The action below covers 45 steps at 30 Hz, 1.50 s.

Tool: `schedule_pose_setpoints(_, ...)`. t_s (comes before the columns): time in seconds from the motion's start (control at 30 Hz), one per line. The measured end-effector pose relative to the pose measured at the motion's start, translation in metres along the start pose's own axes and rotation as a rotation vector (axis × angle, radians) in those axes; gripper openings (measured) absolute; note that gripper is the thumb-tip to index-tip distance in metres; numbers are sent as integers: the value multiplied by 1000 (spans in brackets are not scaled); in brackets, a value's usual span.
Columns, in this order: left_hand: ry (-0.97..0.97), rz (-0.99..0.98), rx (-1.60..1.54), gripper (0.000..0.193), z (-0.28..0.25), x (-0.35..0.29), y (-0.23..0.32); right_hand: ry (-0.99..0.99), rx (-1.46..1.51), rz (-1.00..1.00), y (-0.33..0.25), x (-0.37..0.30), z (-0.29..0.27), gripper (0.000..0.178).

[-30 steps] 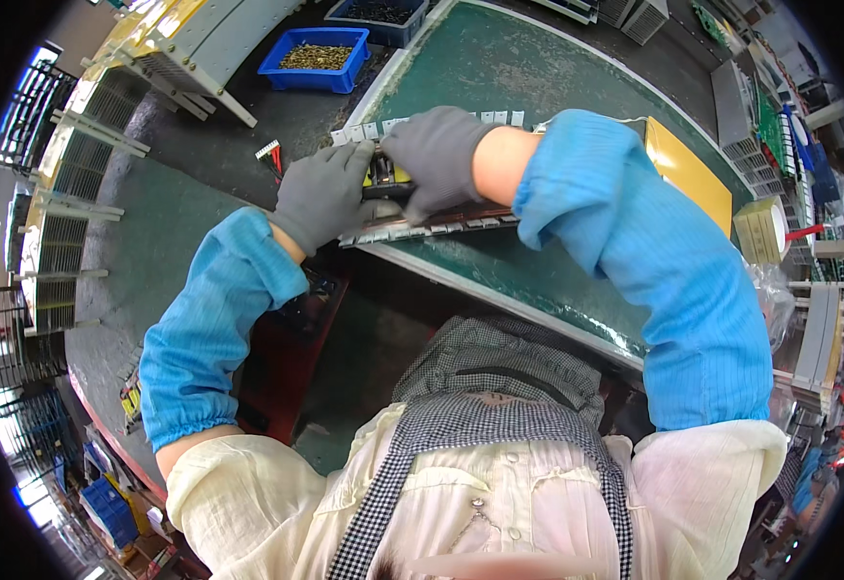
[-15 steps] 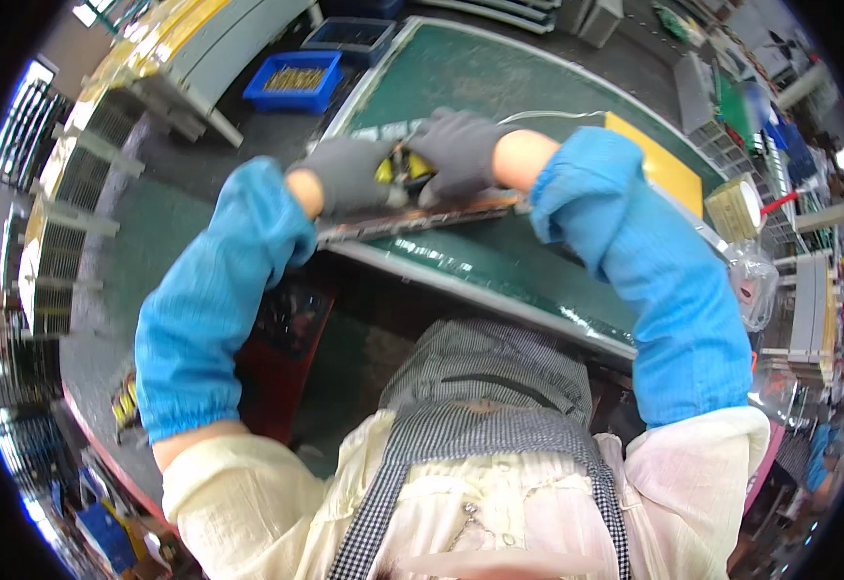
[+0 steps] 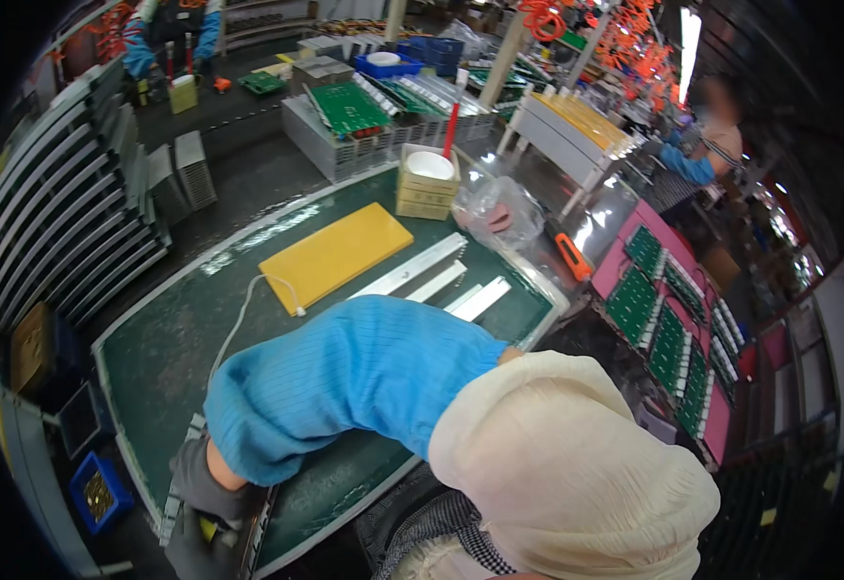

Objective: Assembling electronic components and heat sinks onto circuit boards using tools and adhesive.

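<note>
At the lower left, both gloved hands are close together over the near left corner of the green-topped table. My right hand, in a grey glove, curls over from above, its blue sleeve crossing the view. My left hand, also grey-gloved, is just below and partly cut off by the dark rim. Between them shows a bit of a small yellow-and-black object, gripped by the fingers; its kind is not clear. A long narrow strip lies beside the hands, mostly hidden.
On the table are a yellow panel with a white cord, several pale metal bars, a carton holding a white tub, and a plastic bag. Green circuit boards lie on a pink surface at right. A blue bin stands left.
The view has swung to the right, so the hands now appear at the lower left instead of the upper middle. They stay together around the yellow-and-black object.
</note>
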<state>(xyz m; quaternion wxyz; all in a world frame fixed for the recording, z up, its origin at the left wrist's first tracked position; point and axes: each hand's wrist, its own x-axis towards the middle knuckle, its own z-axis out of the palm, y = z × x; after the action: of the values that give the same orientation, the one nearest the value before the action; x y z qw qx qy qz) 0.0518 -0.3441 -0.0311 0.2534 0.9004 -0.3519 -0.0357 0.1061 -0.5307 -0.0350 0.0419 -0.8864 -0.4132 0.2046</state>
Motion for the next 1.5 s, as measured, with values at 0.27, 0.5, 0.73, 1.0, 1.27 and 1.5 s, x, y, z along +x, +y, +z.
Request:
schedule_pose_setpoints(0.27, -179, -95, 80, 50, 19, 49, 11, -41, 54, 27, 61, 10, 21, 59)
schedule_pose_setpoints(0.5, -40, -201, 93, 71, -5, -23, -17, -3, -75, 10, -24, 39, -3, 65)
schedule_pose_setpoints(0.73, -102, -327, 92, 73, -13, -17, 8, -95, -4, 73, -28, -16, -27, 60)
schedule_pose_setpoints(1.0, 66, -220, 101, 71, -5, -12, -11, 209, 43, 16, -19, -24, -29, 39)
schedule_pose_setpoints(1.27, 74, -278, 39, 62, -12, -4, -15, -102, -6, 127, -14, 7, -51, 40)
schedule_pose_setpoints(1.5, -72, -389, 108, 64, -2, -17, -8, -38, -24, 49, -15, -4, -18, 55)
